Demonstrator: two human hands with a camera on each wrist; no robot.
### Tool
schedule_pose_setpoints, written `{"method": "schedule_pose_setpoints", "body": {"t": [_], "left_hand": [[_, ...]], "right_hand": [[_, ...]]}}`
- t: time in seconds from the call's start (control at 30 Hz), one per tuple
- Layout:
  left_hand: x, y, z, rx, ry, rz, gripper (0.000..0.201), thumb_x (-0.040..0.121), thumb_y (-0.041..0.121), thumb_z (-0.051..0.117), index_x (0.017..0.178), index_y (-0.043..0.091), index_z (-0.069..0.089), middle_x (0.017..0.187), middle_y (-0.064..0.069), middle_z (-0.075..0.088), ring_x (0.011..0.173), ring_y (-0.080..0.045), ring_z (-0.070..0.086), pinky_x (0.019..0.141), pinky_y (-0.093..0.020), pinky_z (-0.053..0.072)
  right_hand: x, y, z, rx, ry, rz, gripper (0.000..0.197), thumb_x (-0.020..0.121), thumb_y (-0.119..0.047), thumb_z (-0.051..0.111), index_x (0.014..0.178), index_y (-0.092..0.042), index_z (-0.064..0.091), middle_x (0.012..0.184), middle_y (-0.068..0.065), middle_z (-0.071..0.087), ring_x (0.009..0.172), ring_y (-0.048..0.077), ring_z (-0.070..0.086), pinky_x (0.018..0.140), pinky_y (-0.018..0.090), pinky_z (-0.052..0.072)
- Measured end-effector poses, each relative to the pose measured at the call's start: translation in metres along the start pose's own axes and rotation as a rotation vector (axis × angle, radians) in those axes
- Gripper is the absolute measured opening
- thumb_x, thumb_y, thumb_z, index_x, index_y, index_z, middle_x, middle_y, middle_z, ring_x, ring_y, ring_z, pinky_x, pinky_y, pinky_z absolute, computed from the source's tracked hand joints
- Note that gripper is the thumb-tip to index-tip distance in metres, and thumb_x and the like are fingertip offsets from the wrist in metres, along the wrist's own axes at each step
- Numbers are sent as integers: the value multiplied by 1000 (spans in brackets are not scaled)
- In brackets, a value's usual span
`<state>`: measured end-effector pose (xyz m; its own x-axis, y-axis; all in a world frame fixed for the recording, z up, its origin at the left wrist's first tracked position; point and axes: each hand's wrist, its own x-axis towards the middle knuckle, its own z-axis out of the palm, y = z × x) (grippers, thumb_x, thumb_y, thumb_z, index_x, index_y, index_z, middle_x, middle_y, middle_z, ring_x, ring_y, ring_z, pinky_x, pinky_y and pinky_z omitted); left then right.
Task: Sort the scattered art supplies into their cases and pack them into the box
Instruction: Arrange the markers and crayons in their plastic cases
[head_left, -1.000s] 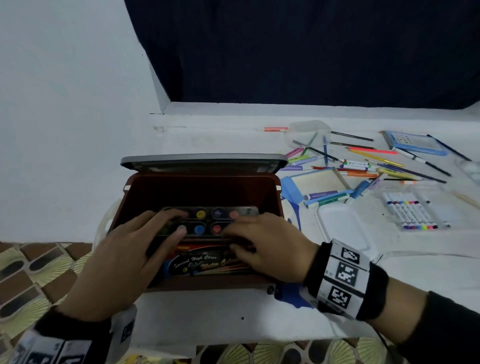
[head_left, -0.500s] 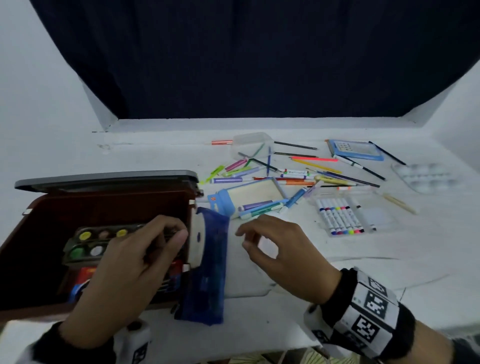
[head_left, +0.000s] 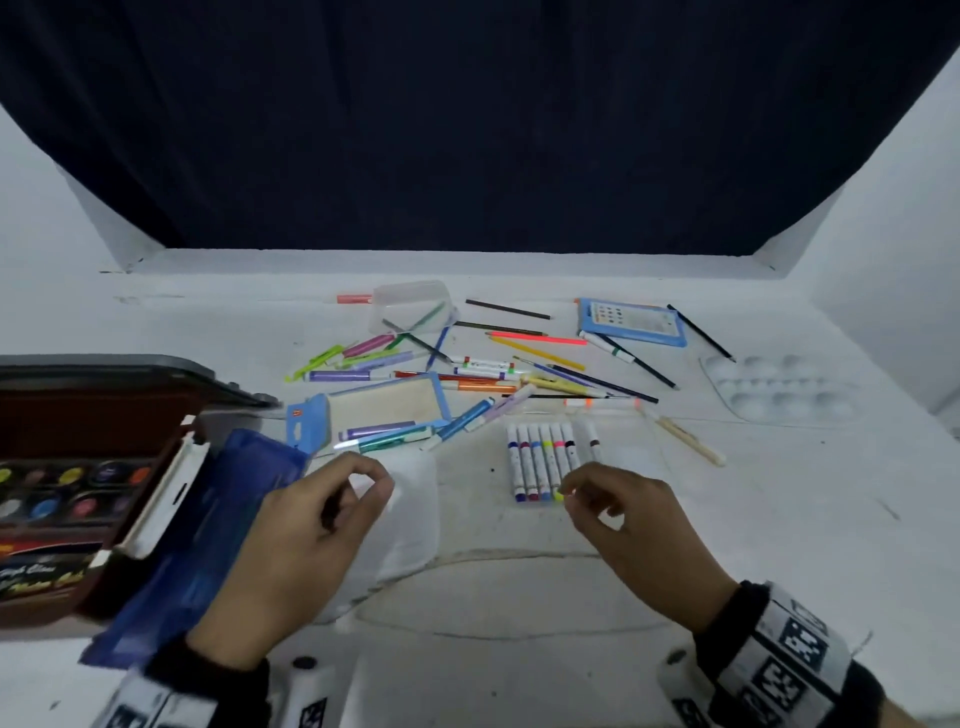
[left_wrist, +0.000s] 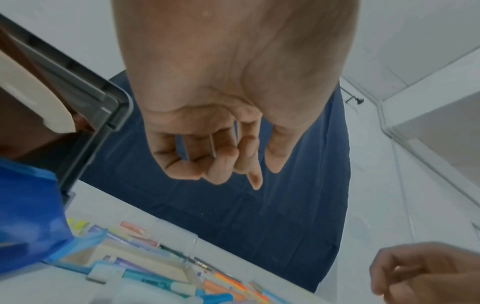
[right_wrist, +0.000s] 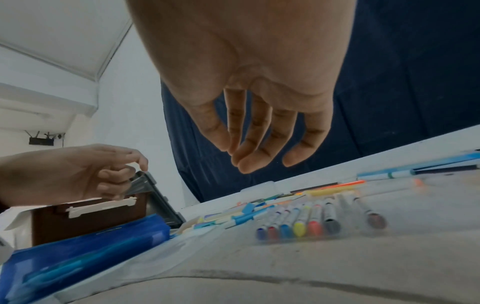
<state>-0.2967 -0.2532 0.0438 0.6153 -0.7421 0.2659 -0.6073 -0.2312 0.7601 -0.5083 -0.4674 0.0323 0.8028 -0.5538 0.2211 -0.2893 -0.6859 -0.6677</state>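
Two empty hands, left (head_left: 291, 540) and right (head_left: 631, 525), loosely curled above the table (head_left: 519, 597).

I see a dark navy curtain (head_left: 467, 130) hanging beyond my fingertips, white walls (head_left: 893, 270) angling in on either side. Under my fingers spreads a scuffed white table (head_left: 753, 519). Light looks dim and cool.

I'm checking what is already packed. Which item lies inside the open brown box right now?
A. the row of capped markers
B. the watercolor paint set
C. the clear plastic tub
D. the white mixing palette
B: the watercolor paint set lies inside the brown box; the markers, palette and tub lie out on the table.
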Motion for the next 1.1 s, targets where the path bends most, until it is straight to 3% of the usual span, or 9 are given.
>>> {"method": "schedule_pose_setpoints", "body": {"t": [0.17,0.3,0.5,0.63,0.7,0.83,0.93,1.03,1.1], "left_hand": [[42,-5,34,53,-110,-24,6,93,36,61,89,33,65,65,2,58,63,-14,54,61,-30,47],[89,-16,56,172,-217,18,11,95,43,56,102,37,63,86,12,64,79,-8,58,68,-24,47],[159,-14,104,288,-365,70,20,99,42,53,117,35,61,112,15,61,95,-6,59,83,-28,50],[187,-12,125,343,-489,149,27,99,43,48,118,31,61,110,10,65,95,-12,62,81,-37,54],[191,-9,133,400,-549,200,29,99,44,49,124,33,58,108,14,64,97,-7,59,78,-30,48],[188,-3,145,661,-596,163,38,97,48,48,134,37,50,132,14,57,120,-16,49,94,-39,39],[183,-1,147,688,-606,122,44,97,48,49,140,40,43,140,16,50,130,-16,41,99,-42,36],[179,-1,146,640,-557,78,40,96,53,47,134,41,48,133,18,53,126,-11,41,97,-41,35],[179,1,145,576,-535,42,45,93,59,33,130,41,52,112,21,57,108,-7,46,87,-38,35]], "right_hand": [[28,47,-15,-143,-31,30,10,88,-19,66,94,-27,65,84,-12,64,81,8,59,73,15,44],[60,82,-26,-379,-165,146,26,94,-37,56,119,-29,58,117,-9,61,110,17,52,93,42,45],[113,120,-44,-548,-276,239,40,100,-37,43,139,-27,43,146,-10,43,135,15,36,104,42,39],[140,133,-45,-646,-317,194,37,102,-29,38,139,-25,42,138,-6,50,127,18,43,100,42,41],[151,139,-44,-716,-367,172,36,102,-29,35,137,-25,43,130,-4,54,121,19,47,99,43,41],[166,147,-44,-769,-428,104,31,102,-27,36,131,-27,47,125,-4,52,116,19,50,95,40,41],[170,153,-43,-741,-450,63,27,100,-24,38,126,-24,47,121,-2,52,113,21,51,91,40,39],[175,158,-46,-698,-506,60,23,99,-24,39,121,-20,47,120,2,51,113,23,50,89,41,40],[180,159,-49,-692,-552,56,23,99,-24,40,120,-18,47,121,4,51,113,24,50,89,41,40]]}}
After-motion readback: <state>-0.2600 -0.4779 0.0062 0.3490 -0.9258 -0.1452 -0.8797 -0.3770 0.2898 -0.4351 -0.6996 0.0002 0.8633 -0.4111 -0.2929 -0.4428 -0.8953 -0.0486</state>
